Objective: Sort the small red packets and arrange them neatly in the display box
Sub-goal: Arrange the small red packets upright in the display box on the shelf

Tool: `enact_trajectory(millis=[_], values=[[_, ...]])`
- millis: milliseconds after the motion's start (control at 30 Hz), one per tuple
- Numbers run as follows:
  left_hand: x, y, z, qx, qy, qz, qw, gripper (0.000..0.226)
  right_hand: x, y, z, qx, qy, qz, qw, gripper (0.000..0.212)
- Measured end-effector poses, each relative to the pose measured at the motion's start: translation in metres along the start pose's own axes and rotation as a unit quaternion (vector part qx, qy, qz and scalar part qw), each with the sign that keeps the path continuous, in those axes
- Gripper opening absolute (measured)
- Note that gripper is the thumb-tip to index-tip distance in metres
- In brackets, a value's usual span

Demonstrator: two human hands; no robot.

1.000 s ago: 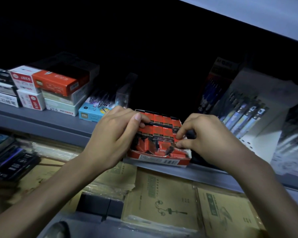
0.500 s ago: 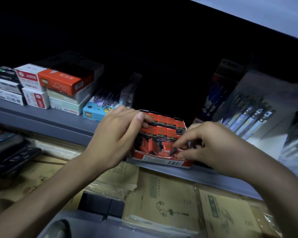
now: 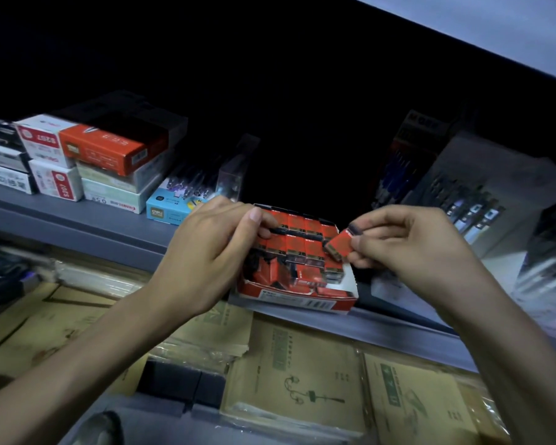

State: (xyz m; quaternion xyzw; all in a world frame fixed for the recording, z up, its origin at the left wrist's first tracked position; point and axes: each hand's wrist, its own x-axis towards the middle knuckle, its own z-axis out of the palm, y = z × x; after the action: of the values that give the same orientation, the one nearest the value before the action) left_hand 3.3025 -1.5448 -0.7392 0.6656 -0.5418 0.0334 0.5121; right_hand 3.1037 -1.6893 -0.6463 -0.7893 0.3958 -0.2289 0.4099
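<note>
packet (image 3: 340,245) (red) pinched by right hand (image 3: 408,252); left hand (image 3: 206,255) seemingly grips display box (image 3: 302,305).

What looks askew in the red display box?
In the display box, back rows of red packets stand in neat lines, but the front-left packets lie tilted and jumbled. The right hand pinches one loose packet above its right side.

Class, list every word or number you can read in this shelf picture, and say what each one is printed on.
"2B": on the red packets in the display box.
"deli": on the blue box.
"0.5", upside down: on the pale box.
Print on the white boxes and the envelopes: too blurred to read.
</note>
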Motion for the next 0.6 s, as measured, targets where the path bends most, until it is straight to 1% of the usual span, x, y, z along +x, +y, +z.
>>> enact_trajectory(millis=[200,333,433,500,600], values=[[0.0,0.001,-0.001,0.0,-0.003,-0.005,1.0,0.047,0.006,0.012,0.004,-0.122,0.035,-0.026,0.992,0.018],[0.0,0.001,-0.001,0.002,-0.005,-0.005,1.0,0.047,0.004,0.011,0.006,-0.194,0.052,-0.062,0.978,0.027],[0.0,0.0,-0.002,0.002,-0.004,-0.005,1.0,0.047,0.006,0.012,0.006,-0.197,0.057,-0.07,0.976,0.021],[0.0,0.0,-0.002,0.002,-0.003,-0.004,1.0,0.047,0.007,0.011,0.006,-0.195,0.044,-0.068,0.977,0.017],[0.0,0.0,-0.001,0.006,-0.002,-0.003,1.0,0.046,0.01,0.009,0.007,-0.19,0.021,-0.064,0.979,0.017]])
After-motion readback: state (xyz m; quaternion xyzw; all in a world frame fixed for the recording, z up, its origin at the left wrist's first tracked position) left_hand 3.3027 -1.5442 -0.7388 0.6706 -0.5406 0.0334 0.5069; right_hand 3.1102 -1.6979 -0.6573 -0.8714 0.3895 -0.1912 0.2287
